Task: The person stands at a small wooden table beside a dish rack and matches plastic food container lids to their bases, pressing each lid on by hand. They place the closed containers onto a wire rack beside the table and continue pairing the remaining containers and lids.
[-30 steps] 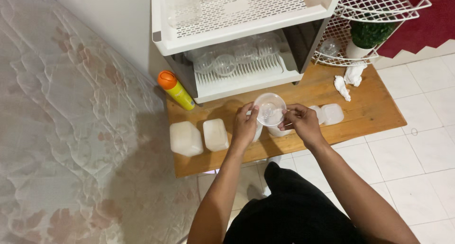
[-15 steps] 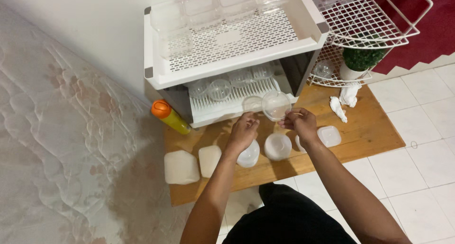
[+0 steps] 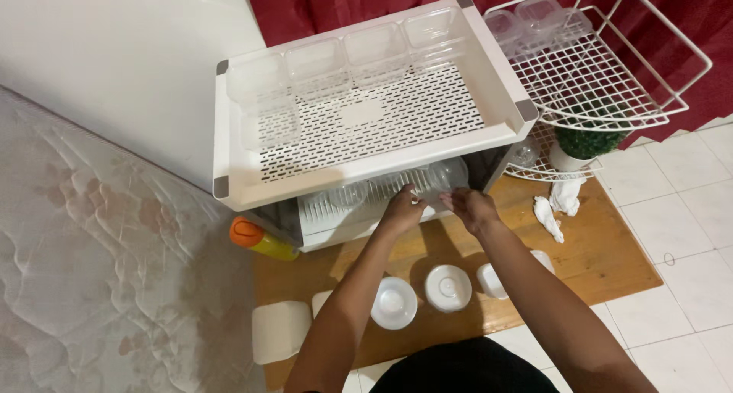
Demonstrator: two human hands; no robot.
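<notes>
Clear bowl [image 3: 447,175] held over wooden board [image 3: 595,240], white-tiled floor [image 3: 672,317].

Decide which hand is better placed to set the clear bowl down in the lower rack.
Right, probably. The right hand sits directly below the clear bowl at the lower rack; the left hand touches only its near edge.

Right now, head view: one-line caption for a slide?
Both hands, left hand and right hand, reach a clear round container into the white rack's lower shelf.
</notes>
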